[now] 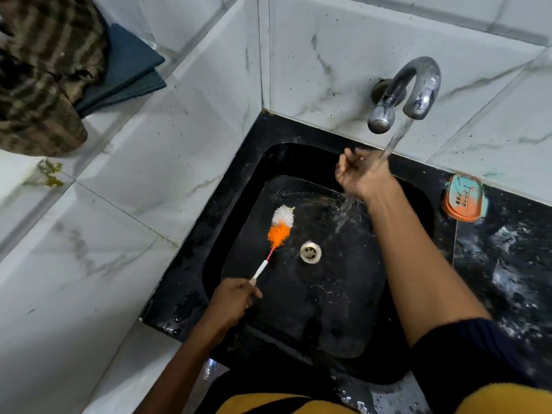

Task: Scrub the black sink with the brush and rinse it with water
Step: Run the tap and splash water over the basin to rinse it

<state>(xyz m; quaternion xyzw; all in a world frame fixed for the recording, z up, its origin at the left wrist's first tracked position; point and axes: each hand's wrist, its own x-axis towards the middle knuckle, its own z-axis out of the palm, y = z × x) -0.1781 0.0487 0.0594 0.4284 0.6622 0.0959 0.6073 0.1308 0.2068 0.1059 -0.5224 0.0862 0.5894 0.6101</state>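
While water (395, 138) runs from the chrome tap (409, 91) on the marbled tile wall, the right hand (363, 174) sits directly under the stream at the back of the black sink (298, 309). Its fingers are curled inward in a loose cup, and they appear to hold nothing, though the falling water blurs them too much to be sure. The stream breaks over the wrist and splashes onto the sink floor just beside the forearm.

The left hand (234, 301) reaches in from the near left rim and pinches the end of the white handle of the brush (279, 230) between thumb and curled fingers. The brush slants away from the hand toward the back left of the basin, its orange and white bristle head lying against the wet sink floor, left of the round metal drain (310, 252) and apart from it.

The sink is set in a black counter (507, 264) streaked with water and pale foam on the right. An orange and teal soap dish (464, 197) rests on that counter against the wall. At the upper left, a brown striped cloth (41, 73) lies over folded dark blue cloths (131, 70) on a white tiled ledge.
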